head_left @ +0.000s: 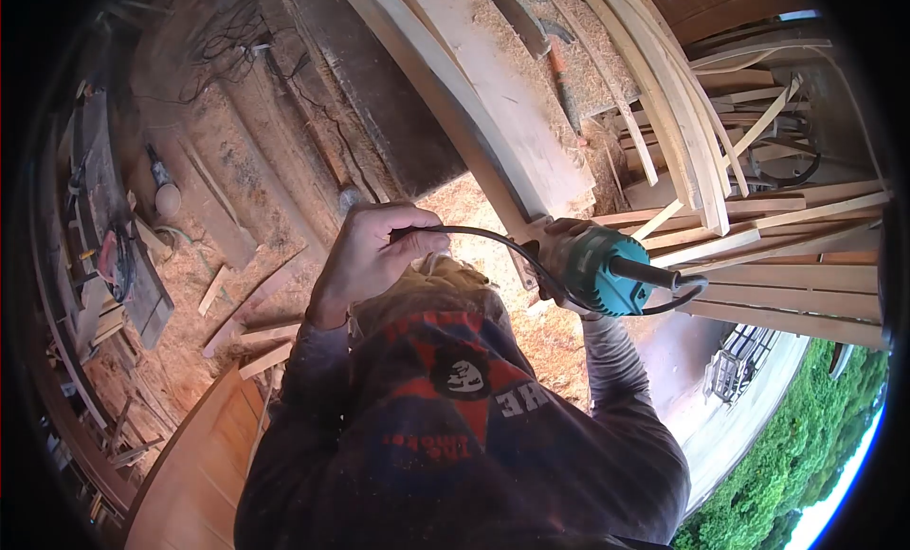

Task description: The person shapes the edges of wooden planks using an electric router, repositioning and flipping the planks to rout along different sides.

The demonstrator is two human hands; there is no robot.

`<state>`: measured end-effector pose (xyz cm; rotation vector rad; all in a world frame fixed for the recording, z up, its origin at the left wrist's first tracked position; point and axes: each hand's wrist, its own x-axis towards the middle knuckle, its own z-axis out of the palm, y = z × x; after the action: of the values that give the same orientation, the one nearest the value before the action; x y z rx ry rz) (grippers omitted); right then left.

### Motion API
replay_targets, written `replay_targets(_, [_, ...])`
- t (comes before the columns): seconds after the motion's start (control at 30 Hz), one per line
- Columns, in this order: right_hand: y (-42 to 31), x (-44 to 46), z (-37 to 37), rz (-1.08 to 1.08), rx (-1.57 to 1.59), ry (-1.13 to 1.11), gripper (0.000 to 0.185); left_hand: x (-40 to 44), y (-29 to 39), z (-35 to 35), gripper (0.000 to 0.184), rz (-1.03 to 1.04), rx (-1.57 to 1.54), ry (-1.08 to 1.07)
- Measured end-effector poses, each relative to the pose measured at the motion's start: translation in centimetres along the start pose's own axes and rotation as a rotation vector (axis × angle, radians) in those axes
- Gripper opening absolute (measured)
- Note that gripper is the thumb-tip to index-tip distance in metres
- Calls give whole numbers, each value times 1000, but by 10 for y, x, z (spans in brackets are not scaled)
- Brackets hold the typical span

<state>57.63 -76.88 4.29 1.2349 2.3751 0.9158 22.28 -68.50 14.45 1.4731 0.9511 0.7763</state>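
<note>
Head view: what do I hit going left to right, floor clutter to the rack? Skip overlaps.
Red object (too small to identify) → pale round-ended object with a dark handle → left hand → teal power tool → wire rack.

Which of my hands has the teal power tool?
Your right hand: it grips the teal power tool, while your left hand holds the black cord.
</note>
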Motion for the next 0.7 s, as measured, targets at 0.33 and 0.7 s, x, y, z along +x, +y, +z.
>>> replay_targets(0.33, [32,192,11,-470,-4142,-978,52,3,-16,-70,26,-39,-136,453])
replay_targets(0.7, [26,126,27,-493,-4668,-57,49,10,-13,-56,21,-44,-76,353])
